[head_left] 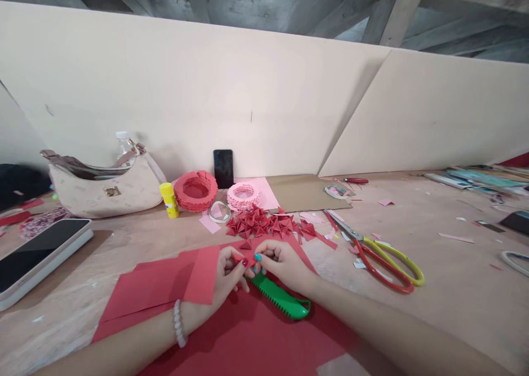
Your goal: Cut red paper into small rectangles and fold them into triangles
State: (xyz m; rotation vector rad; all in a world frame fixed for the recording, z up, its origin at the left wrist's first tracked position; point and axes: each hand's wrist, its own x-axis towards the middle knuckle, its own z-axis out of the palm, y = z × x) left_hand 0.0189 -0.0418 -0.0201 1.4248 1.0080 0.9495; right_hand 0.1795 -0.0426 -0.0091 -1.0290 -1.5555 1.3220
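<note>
Between my two hands is a small red paper piece [248, 257]. My left hand [228, 277] pinches it from the left, with a bead bracelet on the wrist. My right hand [281, 263] pinches its right side between thumb and fingers. A green-handled cutter [281, 299] lies just below my fingers on large red paper sheets [248, 337]. A red paper strip [203, 277] stands out beside my left hand. Beyond my hands sits a pile of small folded red triangles [264, 223]. Behind it are a red paper ring [195, 191] and a pink ring [243, 195].
Scissors [372, 254] lie to the right. A glue stick [168, 200], a handbag [107, 191] and a large phone [41, 260] are at the left. A dark phone [223, 168] leans on the wall beside brown cardboard [306, 193]. Paper scraps dot the table.
</note>
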